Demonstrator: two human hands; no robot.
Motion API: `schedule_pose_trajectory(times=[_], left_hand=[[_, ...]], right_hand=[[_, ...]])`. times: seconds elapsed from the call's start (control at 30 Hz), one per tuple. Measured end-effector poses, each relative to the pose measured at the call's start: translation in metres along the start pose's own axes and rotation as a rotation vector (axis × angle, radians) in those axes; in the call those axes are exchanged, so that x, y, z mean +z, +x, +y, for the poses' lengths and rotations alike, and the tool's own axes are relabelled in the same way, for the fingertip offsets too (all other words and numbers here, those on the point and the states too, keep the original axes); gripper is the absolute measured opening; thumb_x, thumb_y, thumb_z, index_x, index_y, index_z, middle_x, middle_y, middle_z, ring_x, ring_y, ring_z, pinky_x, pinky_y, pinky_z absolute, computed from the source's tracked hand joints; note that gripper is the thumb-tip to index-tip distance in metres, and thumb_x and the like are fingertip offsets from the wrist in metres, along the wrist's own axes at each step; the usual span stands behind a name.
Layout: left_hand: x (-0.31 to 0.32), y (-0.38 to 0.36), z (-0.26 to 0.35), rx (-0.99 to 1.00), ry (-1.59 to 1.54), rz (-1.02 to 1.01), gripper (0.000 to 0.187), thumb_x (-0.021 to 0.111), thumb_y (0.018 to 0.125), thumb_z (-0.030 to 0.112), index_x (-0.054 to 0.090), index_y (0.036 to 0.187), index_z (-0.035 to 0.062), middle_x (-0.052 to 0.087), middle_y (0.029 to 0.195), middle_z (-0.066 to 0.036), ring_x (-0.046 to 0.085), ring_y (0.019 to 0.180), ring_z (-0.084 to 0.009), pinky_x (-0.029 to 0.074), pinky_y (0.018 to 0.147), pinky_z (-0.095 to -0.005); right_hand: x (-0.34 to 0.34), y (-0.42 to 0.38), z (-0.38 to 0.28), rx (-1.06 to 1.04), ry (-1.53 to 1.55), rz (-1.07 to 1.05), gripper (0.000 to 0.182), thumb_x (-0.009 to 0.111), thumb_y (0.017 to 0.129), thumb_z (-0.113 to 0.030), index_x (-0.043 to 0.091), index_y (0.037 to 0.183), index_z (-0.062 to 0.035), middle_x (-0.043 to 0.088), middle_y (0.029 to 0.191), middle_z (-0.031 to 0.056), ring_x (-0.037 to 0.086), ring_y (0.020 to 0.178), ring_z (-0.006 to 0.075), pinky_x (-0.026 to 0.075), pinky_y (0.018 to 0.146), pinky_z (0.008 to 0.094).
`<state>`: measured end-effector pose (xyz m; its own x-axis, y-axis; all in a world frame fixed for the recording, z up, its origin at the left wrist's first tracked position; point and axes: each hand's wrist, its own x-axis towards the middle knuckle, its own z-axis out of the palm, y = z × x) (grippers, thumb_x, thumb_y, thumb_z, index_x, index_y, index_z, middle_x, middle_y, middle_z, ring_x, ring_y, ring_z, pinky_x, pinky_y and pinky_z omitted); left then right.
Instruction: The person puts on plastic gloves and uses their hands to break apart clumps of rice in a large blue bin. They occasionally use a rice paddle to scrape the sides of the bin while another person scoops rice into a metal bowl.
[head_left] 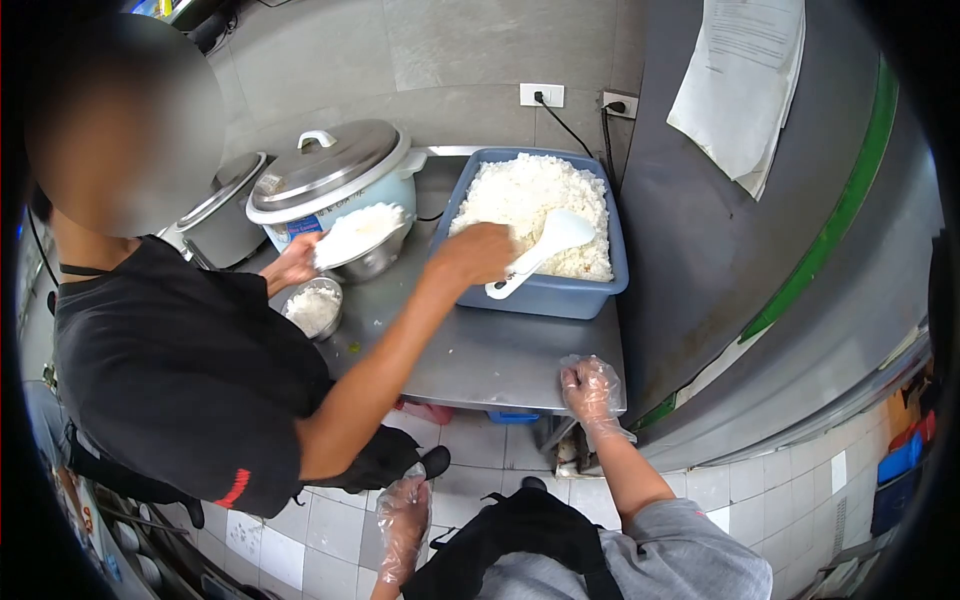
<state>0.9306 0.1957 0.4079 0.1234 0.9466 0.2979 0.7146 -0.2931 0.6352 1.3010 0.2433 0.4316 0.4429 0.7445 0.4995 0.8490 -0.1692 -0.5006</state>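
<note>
My right hand (592, 390), in a clear plastic glove, rests at the front corner of the steel table (470, 350) with its fingers curled and nothing seen in them. My left hand (403, 515), gloved the same way, hangs low beside my black apron (510, 540), holding nothing; its fingers look loosely extended. Beyond my right hand is a blue-grey tub (540, 300) heaped with cooked rice (530, 200). A white rice paddle (555, 240) lies over the tub's near rim, under a co-worker's hand (475, 252).
The co-worker's other hand (292, 262) holds a metal bowl (372, 262) of rice. A smaller bowl of rice (313, 308) sits nearby. Rice cookers (340, 175) stand at the back left. A grey metal cabinet (740, 230) borders the table's right side.
</note>
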Motion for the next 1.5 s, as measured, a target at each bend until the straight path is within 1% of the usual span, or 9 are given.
schedule_pose_trajectory(times=[0.17,0.33,0.47,0.57,0.8,1.17,1.27,1.37,1.5], left_hand=[[0.011,0.007,-0.009,0.126,-0.033,0.047,0.013,0.070,0.078,0.011,0.066,0.091,0.0095,0.066,0.082,-0.012,0.064,0.075,-0.0316,0.051,0.069,-0.0409],[0.013,0.035,0.016,0.059,-0.155,-0.003,0.014,0.069,0.081,0.016,0.066,0.092,0.0084,0.067,0.083,-0.012,0.064,0.076,-0.0310,0.051,0.069,-0.0383],[0.014,0.088,0.061,0.026,-0.316,-0.085,0.014,0.068,0.082,0.014,0.067,0.091,0.0034,0.067,0.086,-0.013,0.065,0.076,-0.0256,0.051,0.072,-0.0340],[0.020,0.134,0.088,-0.099,-0.473,-0.091,0.014,0.069,0.082,0.011,0.067,0.092,0.0017,0.067,0.088,-0.012,0.065,0.079,-0.0210,0.050,0.074,-0.0301],[0.016,0.248,0.164,0.183,-0.461,0.049,0.019,0.069,0.083,0.013,0.066,0.097,-0.0002,0.066,0.092,-0.013,0.065,0.083,-0.0239,0.050,0.076,-0.0327],[0.072,0.429,0.186,0.414,-0.176,-0.181,0.030,0.054,0.091,0.016,0.060,0.117,0.0021,0.063,0.113,-0.018,0.062,0.101,-0.0281,0.046,0.089,-0.0337],[0.171,0.490,0.119,0.475,-0.300,-0.323,0.034,0.055,0.090,0.023,0.060,0.111,-0.0024,0.060,0.113,-0.026,0.058,0.105,-0.0376,0.044,0.091,-0.0426],[0.183,0.529,0.127,0.433,0.095,-0.664,0.037,0.050,0.093,0.025,0.058,0.118,-0.0012,0.063,0.116,-0.019,0.059,0.109,-0.0297,0.044,0.092,-0.0342],[0.204,0.558,0.131,0.468,-0.072,-0.794,0.045,0.046,0.092,0.035,0.058,0.116,-0.0017,0.062,0.113,-0.020,0.058,0.108,-0.0298,0.044,0.093,-0.0345]], right_hand=[[0.034,0.003,0.022,-0.044,0.184,0.104,0.012,0.067,0.075,-0.007,0.067,0.087,-0.0085,0.065,0.089,0.0126,0.061,0.088,0.0337,0.048,0.083,0.0450],[-0.039,0.101,-0.111,-0.492,-0.023,0.014,0.054,0.063,0.067,0.000,0.060,0.118,-0.0169,0.059,0.124,0.0072,0.056,0.114,0.0295,0.045,0.097,0.0418],[-0.005,0.169,-0.115,-0.540,-0.182,-0.318,0.044,0.061,0.070,0.000,0.063,0.111,-0.0153,0.062,0.115,0.0060,0.057,0.109,0.0249,0.039,0.102,0.0423],[-0.027,0.195,-0.115,-0.654,-0.037,-0.164,0.026,0.064,0.075,-0.004,0.065,0.099,-0.0119,0.066,0.097,0.0074,0.061,0.098,0.0258,0.045,0.091,0.0397],[-0.073,0.311,-0.079,-0.123,0.489,0.370,0.021,0.064,0.089,-0.023,0.060,0.087,-0.0021,0.063,0.077,0.0134,0.062,0.074,0.0252,0.047,0.069,0.0335],[0.041,0.385,0.085,0.478,0.509,0.387,0.045,0.065,0.086,-0.041,0.062,0.081,0.0043,0.061,0.067,0.0120,0.056,0.060,0.0205,0.046,0.062,0.0380],[0.013,0.373,0.032,0.663,0.567,0.254,0.044,0.065,0.086,-0.037,0.057,0.096,0.0047,0.062,0.078,0.0092,0.054,0.063,0.0179,0.047,0.065,0.0322],[0.009,0.345,0.026,-0.025,-0.028,0.749,0.034,0.067,0.087,-0.023,0.056,0.102,0.0051,0.063,0.088,0.0141,0.062,0.075,0.0270,0.050,0.076,0.0352],[-0.020,0.278,-0.047,0.286,0.111,-0.270,0.038,0.063,0.087,-0.012,0.052,0.119,0.0039,0.061,0.112,0.0151,0.061,0.099,0.0260,0.047,0.086,0.0337]])
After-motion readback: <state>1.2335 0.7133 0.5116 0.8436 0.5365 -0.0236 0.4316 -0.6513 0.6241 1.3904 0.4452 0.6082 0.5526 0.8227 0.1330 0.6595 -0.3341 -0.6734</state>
